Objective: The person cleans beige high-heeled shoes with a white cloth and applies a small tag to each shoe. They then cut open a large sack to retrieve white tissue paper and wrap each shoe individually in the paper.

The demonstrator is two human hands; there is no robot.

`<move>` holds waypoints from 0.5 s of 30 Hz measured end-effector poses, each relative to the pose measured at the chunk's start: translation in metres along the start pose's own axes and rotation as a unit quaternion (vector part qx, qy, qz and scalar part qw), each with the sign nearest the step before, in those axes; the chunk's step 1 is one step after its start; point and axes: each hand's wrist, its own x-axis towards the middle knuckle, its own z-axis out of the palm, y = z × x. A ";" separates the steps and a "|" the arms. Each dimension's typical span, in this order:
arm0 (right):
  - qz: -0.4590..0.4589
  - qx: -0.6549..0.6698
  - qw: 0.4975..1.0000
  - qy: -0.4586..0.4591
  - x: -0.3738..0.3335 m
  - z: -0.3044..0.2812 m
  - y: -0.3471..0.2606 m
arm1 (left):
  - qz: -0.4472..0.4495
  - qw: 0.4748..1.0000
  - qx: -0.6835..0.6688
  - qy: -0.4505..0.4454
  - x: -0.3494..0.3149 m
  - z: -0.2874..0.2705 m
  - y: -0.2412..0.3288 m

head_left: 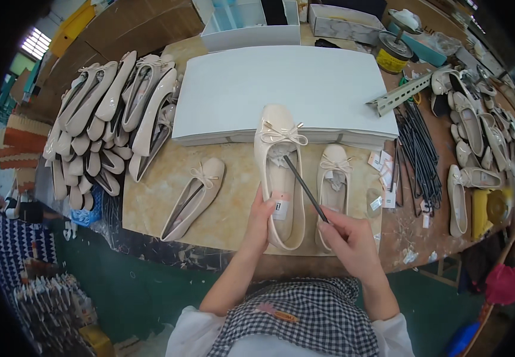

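My left hand [259,220] grips a cream ballet flat [278,175] by its side near the heel, its toe pointing away from me and a thin bow on top. In my right hand [349,238], a slim black stick [304,187] reaches into the shoe's opening. Its far end meets crumpled white paper [279,156] at the toe. A white label lies on the insole. Just right of the held shoe, a matching flat [335,156] rests on the table with paper inside. Another flat [213,178] lies to the left, with a dark rod along its inside.
Behind the held shoe is a thick stack of white sheets [287,83]. Many flats are piled at left [108,107] and right [471,128]. Black sticks [421,154] lie by a slotted metal bar [403,93]. A yellow tin [393,56] stands at back right.
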 end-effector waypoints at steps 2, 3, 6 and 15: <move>0.002 0.040 0.999 -0.005 0.008 0.005 0.000 | 0.058 0.998 0.022 0.020 -0.007 0.010 0.006; 0.007 0.054 0.998 -0.010 0.011 0.005 -0.001 | 0.046 0.999 0.008 -0.001 -0.008 0.010 0.008; -0.006 0.024 1.000 -0.018 0.010 0.008 -0.002 | 0.028 0.998 -0.021 -0.046 -0.010 0.003 0.013; -0.178 -0.136 0.966 0.128 0.021 0.025 -0.009 | 0.102 0.995 0.016 0.009 -0.025 0.022 0.009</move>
